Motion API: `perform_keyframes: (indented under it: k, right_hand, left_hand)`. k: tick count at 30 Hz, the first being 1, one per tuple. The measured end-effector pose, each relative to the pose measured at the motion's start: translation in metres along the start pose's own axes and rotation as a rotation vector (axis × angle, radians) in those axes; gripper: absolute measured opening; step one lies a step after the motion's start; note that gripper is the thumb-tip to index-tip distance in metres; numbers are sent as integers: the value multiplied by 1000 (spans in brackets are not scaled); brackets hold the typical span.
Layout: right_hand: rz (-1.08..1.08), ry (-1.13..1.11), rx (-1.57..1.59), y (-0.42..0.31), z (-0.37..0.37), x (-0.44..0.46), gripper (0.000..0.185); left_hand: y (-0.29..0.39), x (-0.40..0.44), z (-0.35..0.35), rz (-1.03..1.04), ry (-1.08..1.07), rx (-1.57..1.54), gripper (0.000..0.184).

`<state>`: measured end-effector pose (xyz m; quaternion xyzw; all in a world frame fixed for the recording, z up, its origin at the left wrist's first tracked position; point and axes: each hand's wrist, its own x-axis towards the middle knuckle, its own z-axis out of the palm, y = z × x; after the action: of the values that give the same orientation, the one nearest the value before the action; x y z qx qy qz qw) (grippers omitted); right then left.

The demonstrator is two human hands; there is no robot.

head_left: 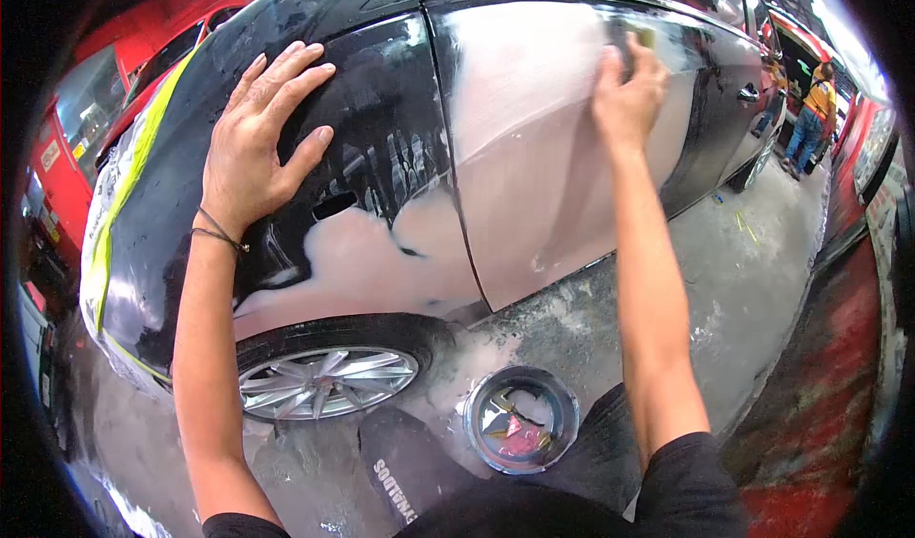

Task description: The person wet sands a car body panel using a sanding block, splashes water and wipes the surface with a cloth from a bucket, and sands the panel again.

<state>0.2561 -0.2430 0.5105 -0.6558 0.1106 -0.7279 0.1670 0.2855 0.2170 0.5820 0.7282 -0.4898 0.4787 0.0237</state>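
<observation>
We locate the small sanding pad at the upper right of the front door, its yellowish edge showing past the fingertips. The right hand is curled around this pad and presses it to the panel; motion blur hides the exact grip. The left hand is open, fingers spread, and lies against the black front fender, gripping nothing.

Progress, as we judge it: the work is partway along. Most of the door's near portion shows a dull, pale pinkish-white surface, while its far right end is dark. On the fender, the lower section is pale with an irregular border, and milky streaks run down the black above it, near the rectangular slot. We cannot tell whether the pale areas are smooth enough to count as finished.

Below, the alloy wheel sits at left. Right of it, a bucket on the concrete floor holds liquid and loose pieces. At far right, we note another person.
</observation>
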Motion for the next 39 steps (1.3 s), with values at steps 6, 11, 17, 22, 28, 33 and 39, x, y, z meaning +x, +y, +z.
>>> perform_keyframes:
  k: [6, 11, 17, 22, 28, 33, 39]
  right_hand:
    - [-219, -18, -15, -131, 5, -65, 46]
    - [-485, -54, 2, -74, 4, -30, 40]
    - [25, -31, -31, -16, 5, 2, 44]
    - [-264, -185, 251, -109, -34, -97, 42]
    - [-278, -21, 177, -93, 29, 18, 37]
    - [-323, -121, 251, -113, -19, -82, 39]
    - [-390, -154, 245, -91, 6, -7, 36]
  left_hand:
    - [-1, -2, -3, 4, 4, 16, 60]
    - [2, -3, -1, -17, -13, 20, 60]
    - [1, -1, 0, -26, 10, 2, 59]
    - [4, -3, -1, -27, 16, -4, 59]
    - [3, 0, -2, -37, 7, -8, 58]
    - [4, -3, -2, -33, 17, -33, 59]
    - [2, -3, -2, -22, 8, -24, 59]
